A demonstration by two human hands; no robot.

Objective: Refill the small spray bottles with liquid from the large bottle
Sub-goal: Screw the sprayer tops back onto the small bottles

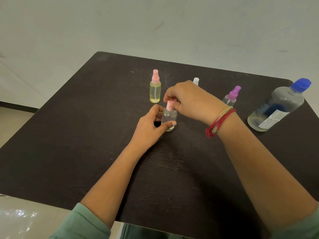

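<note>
From the head view, a small clear plastic spray bottle [169, 118] stood upright near the middle of the dark brown wooden tabletop [86, 135]. The left hand [151, 125] curled around its body, thumb across the front. The right hand [188, 99] pinched its pink spray cap [170, 103] from above. Just behind stood a yellow-tinted small spray bottle with a pink cap [155, 88]. A small clear bottle with a purple cap [231, 97] stood to the right, and a white-capped bottle [196, 80] showed behind the right hand. The large clear bottle with a blue cap [278, 106] stood at the right edge, well apart.
</note>
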